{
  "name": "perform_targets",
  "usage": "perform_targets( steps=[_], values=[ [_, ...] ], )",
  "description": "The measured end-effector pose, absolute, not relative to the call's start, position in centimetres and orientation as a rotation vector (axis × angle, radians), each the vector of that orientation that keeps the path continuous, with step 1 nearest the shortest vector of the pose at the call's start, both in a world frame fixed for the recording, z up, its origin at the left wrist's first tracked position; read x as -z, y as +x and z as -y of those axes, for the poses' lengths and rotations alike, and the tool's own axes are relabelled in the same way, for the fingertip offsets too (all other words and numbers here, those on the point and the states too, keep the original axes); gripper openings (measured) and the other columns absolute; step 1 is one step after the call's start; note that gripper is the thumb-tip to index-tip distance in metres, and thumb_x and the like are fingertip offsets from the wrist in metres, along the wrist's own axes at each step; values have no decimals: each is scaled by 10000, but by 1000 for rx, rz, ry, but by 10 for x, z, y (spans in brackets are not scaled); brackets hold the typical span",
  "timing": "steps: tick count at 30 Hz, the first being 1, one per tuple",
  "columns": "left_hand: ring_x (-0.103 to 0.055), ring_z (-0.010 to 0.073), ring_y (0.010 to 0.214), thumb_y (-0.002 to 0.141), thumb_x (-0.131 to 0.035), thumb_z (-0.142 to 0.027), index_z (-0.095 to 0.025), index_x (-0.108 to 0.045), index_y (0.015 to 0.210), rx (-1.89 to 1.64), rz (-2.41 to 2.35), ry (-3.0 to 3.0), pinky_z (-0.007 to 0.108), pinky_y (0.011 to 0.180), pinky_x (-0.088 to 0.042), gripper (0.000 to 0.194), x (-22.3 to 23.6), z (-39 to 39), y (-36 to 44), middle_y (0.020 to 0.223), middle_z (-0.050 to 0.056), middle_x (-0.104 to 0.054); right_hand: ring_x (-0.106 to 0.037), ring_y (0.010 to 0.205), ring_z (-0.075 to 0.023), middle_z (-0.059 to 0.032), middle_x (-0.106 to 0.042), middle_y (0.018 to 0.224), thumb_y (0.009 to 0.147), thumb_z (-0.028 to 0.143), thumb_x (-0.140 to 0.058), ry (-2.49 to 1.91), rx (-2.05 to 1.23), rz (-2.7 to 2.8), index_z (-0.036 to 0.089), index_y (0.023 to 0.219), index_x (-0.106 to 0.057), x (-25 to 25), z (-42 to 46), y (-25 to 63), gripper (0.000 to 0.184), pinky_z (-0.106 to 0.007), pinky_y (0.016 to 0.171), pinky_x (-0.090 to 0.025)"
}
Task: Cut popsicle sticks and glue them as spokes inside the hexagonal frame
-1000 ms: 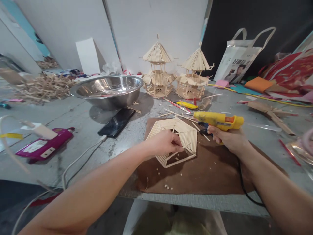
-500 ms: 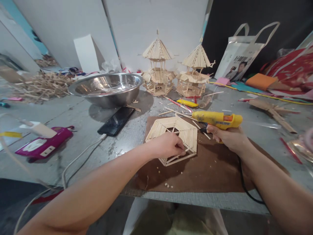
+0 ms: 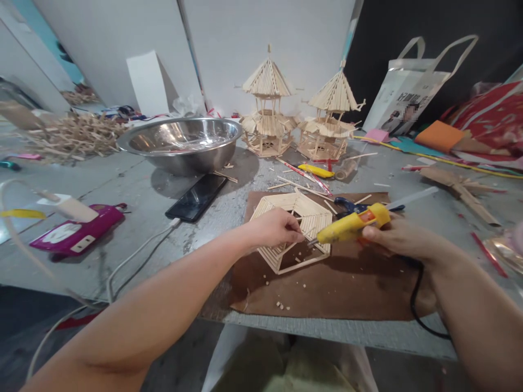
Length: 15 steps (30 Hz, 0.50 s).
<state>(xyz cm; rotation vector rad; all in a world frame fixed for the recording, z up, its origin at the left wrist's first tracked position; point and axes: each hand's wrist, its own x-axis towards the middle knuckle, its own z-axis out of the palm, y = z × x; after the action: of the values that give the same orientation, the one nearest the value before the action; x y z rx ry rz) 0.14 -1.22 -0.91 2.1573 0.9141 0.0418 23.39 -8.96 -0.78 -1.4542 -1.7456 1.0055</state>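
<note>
A hexagonal frame of pale wooden sticks lies on a brown board, its near side only partly filled in. My left hand is over the frame, thumb and fingers pinched on a thin wooden stick that is mostly hidden. In my right hand is a yellow hot glue gun, gripped by its handle. The gun's nozzle points left and down, close beside my left fingertips. Behind the gun lies a blue-handled tool, partly covered.
Two stick-built pagodas stand at the back beside a steel basin. A phone with its cable and a purple power strip lie left. A yellow cutter and loose sticks lie beyond the board.
The glue gun has swung down and left, its nozzle now at my left fingertips. My left hand has drawn slightly left and up; a stick across the near side no longer shows there.
</note>
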Motion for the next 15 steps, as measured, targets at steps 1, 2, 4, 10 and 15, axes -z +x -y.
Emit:
perform_targets(
  steps=[1, 2, 4, 10, 15],
  values=[
    [-401, 51, 418, 644, -516, -334, -130, -599, 716, -27, -913, 2118, 164, 425, -313, 232, 10, 12, 1, 477, -41, -467, -392, 321, -63, 23, -488, 427, 605, 459, -564, -1474, -1050, 1811, 175, 568, -581, 8, 90, 231, 288, -173, 273, -289],
    [-396, 52, 397, 648, -510, -342, -129, -594, 726, -14, -910, 2077, 165, 404, -309, 241, 10, 13, 1, 462, -44, -450, -414, 353, -68, 19, -514, 472, 618, 453, -554, -1483, -1108, 1878, 176, 603, -591, 8, 89, 227, 280, -175, 299, -312],
    [-392, 53, 368, 650, -506, -352, -129, -584, 739, 1, -905, 2013, 164, 374, -303, 252, 11, 14, 1, 445, -49, -429, -450, 423, -78, 13, -544, 544, 644, 448, -526, -1462, -1156, 1968, 178, 632, -596, 7, 89, 220, 279, -180, 356, -348],
    [-391, 43, 352, 645, -521, -343, -126, -579, 735, -27, -890, 1995, 158, 366, -314, 241, 12, 15, 1, 444, -49, -436, -457, 485, -87, 17, -534, 562, 662, 431, -513, -1443, -1170, 2022, 173, 605, -568, 8, 88, 211, 270, -192, 439, -376],
    [-391, 43, 350, 650, -515, -346, -122, -577, 741, -22, -878, 1999, 157, 360, -313, 249, 12, 15, 1, 442, -49, -435, -489, 551, -103, 6, -551, 617, 663, 426, -518, -1456, -1197, 2022, 169, 680, -576, 12, 88, 212, 264, -201, 503, -406]
  ],
)
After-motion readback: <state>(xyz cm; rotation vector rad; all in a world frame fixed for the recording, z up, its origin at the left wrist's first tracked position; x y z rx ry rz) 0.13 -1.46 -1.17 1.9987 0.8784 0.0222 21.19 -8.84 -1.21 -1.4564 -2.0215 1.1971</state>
